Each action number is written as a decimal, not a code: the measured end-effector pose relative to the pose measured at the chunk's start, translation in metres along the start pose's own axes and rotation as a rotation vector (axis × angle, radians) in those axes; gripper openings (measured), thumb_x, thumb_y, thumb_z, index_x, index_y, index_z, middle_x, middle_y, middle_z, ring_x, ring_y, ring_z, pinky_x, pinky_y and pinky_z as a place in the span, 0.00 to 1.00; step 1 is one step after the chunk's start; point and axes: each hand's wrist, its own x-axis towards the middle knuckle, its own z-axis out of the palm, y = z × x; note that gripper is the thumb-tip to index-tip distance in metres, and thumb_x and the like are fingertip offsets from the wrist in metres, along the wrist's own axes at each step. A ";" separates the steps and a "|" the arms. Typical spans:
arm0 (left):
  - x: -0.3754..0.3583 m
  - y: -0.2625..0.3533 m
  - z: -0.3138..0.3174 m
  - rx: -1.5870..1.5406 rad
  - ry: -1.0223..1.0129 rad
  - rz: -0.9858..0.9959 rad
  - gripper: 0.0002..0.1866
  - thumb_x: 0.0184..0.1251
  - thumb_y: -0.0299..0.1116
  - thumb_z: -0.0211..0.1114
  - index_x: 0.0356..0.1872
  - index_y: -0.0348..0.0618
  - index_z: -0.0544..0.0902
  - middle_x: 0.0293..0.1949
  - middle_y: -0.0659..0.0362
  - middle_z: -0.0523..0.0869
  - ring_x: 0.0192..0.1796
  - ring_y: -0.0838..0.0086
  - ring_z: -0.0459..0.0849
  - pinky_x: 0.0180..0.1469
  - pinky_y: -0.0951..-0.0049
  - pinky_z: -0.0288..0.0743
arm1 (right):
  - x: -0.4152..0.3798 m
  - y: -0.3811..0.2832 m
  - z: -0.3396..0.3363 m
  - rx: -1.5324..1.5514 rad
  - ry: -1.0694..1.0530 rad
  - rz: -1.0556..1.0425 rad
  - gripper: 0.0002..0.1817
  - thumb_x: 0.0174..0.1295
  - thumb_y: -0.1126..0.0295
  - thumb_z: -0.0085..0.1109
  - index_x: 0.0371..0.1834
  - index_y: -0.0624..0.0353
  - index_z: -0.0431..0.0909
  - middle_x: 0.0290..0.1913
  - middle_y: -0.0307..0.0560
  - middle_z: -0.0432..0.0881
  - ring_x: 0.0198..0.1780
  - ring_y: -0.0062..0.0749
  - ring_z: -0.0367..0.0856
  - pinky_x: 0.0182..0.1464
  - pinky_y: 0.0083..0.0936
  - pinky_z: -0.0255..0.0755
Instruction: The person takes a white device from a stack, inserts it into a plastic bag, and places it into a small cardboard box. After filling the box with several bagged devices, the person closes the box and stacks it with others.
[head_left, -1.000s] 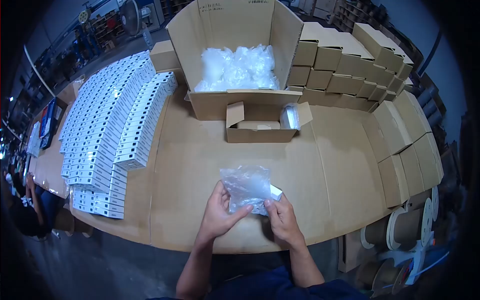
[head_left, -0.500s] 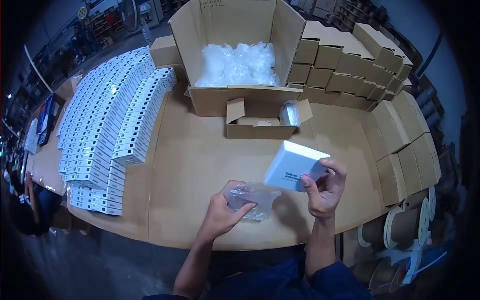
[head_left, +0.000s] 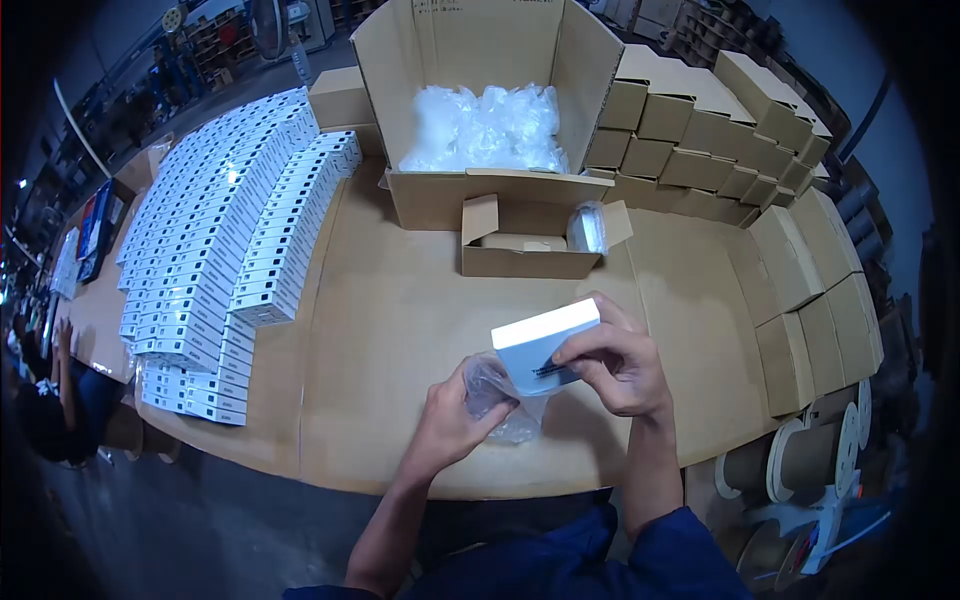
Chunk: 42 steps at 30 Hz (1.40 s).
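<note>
My right hand (head_left: 617,358) grips a small white box (head_left: 545,338) with dark print on its face, thumb and fingers on its right end. The box is tilted, its lower left corner at the mouth of a clear plastic bag (head_left: 515,428). Around the left side of that bag my left hand (head_left: 452,418) is closed, thumb pressed across the film. Both hands are over the front middle of the cardboard-covered table (head_left: 400,330). Beyond them stands an open small carton (head_left: 530,263) with a plastic-wrapped item (head_left: 587,230) at its right end.
A large open carton (head_left: 430,205) full of clear plastic bags (head_left: 485,130) stands at the back. Stacked white boxes (head_left: 215,230) fill the left side. Brown cartons (head_left: 690,150) are piled at back right, with more cartons (head_left: 820,290) on the right edge. Another person (head_left: 60,400) is at far left.
My right hand has turned the white box and brought it left and down to the bag's mouth. My left hand keeps its hold on the bag.
</note>
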 end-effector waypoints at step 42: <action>-0.002 -0.042 0.003 -0.932 0.262 -0.169 0.21 0.87 0.40 0.55 0.68 0.34 0.75 0.58 0.56 0.85 0.58 0.76 0.84 0.63 0.70 0.78 | -0.042 0.031 0.067 0.548 0.172 0.466 0.19 0.67 0.84 0.63 0.61 0.66 0.77 0.60 0.48 0.81 0.61 0.27 0.81 0.63 0.25 0.77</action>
